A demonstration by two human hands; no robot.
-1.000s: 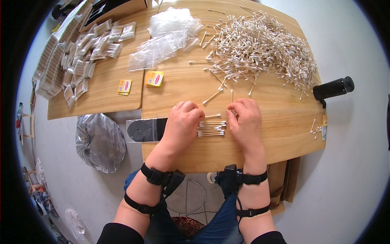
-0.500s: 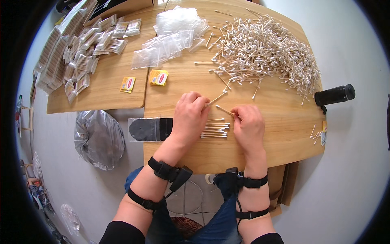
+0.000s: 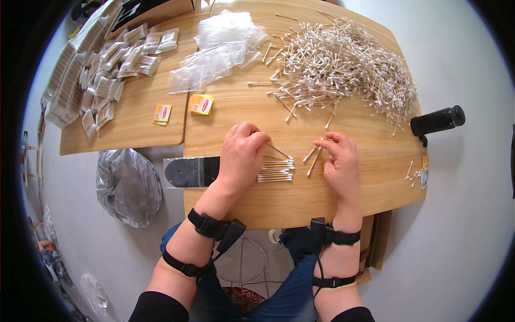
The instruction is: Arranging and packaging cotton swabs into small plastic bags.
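My left hand (image 3: 244, 153) pinches one cotton swab (image 3: 280, 151), which slants down to the right over a row of cotton swabs (image 3: 276, 176) lying side by side on the table. To the right of the row, my right hand (image 3: 341, 161) has its fingertips closed on the upper ends of two cotton swabs (image 3: 313, 164) that point down to the left. Partly under my left wrist lies a flat black piece with a rounded end (image 3: 183, 172), inside a clear bag. Beyond my hands, a large heap of loose cotton swabs (image 3: 343, 70) covers the far right.
Clear zip bags (image 3: 214, 67) lie at the far middle. Small yellow cards (image 3: 201, 104) sit left of them, near filled swab packs (image 3: 107, 86). A black cylinder (image 3: 437, 122) stands out at the right edge. Below the left table is a grey plastic bag (image 3: 129, 188).
My left hand has lowered its swab toward the row. My right hand has shifted right and now has two swabs at its fingertips instead of one. The whole view has moved slightly.
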